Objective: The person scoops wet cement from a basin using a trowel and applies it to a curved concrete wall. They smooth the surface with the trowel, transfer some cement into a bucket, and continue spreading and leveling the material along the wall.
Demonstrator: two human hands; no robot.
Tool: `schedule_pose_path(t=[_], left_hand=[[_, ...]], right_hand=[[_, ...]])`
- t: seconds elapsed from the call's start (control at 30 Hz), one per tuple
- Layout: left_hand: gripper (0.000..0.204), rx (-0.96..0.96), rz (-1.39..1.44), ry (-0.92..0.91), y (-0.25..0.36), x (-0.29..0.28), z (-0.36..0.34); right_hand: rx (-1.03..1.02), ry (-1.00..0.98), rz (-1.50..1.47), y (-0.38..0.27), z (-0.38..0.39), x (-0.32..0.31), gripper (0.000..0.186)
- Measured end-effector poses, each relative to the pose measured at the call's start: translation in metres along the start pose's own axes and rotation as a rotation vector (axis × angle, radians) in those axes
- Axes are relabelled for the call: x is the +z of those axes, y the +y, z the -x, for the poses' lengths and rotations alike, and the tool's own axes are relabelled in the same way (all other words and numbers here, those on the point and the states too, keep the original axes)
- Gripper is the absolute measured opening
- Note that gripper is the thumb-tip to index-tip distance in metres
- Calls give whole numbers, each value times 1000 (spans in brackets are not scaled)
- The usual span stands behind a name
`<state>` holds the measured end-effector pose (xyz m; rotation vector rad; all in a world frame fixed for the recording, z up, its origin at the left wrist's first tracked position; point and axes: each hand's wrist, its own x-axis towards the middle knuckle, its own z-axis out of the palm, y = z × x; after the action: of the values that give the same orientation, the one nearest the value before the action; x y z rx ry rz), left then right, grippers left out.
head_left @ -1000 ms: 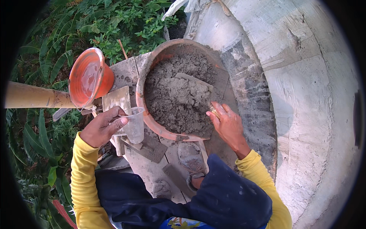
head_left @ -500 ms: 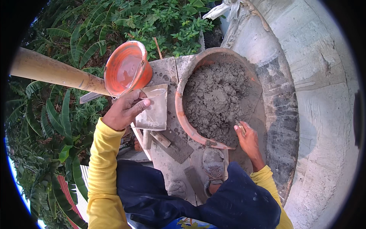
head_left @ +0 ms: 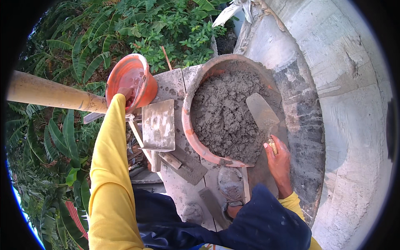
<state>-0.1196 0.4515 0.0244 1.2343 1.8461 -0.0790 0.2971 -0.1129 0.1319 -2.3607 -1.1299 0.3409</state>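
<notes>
Two hands at work, and we have them well apart: the left hand [head_left: 126,91] is down inside the orange bucket [head_left: 149,90], the right hand [head_left: 279,160] beside the near right edge of the round basin [head_left: 188,130]. We see the right fingers wrapped firmly around the handle of the trowel [head_left: 261,111]. Its long axis runs from that grip away from us and leftward, the blade over the right part of the grey mortar [head_left: 221,114]; whether metal touches mix, we cannot tell. Over on the left, the fingers are lost within the bucket, so we can't call whether they grasp anything. What counts is this: the bucket sits left of the basin, the mortar lies between our two hands, and the trowel belongs to the right side. Edges, now! The curved concrete wall [head_left: 354,116] limits us on the right; leftward, there's room above the mortar. Between bucket and basin, we get just a strip of plank [head_left: 171,84], with a square plate [head_left: 158,125] nearer us.
</notes>
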Motion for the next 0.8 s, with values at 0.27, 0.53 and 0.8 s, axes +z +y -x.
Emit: schedule_pose_path(t=[0.27,0.53,0.8], left_hand=[[44,823,-200,804,8,10,118],[19,1231,-87,485,32,64,299],[33,788,78,-518,40,189,339]], right_hand=[[178,36,-73,34,36,-10,48],[264,35,-115,40,55,-12,49],[248,-52,-145,34,65,-5,49]])
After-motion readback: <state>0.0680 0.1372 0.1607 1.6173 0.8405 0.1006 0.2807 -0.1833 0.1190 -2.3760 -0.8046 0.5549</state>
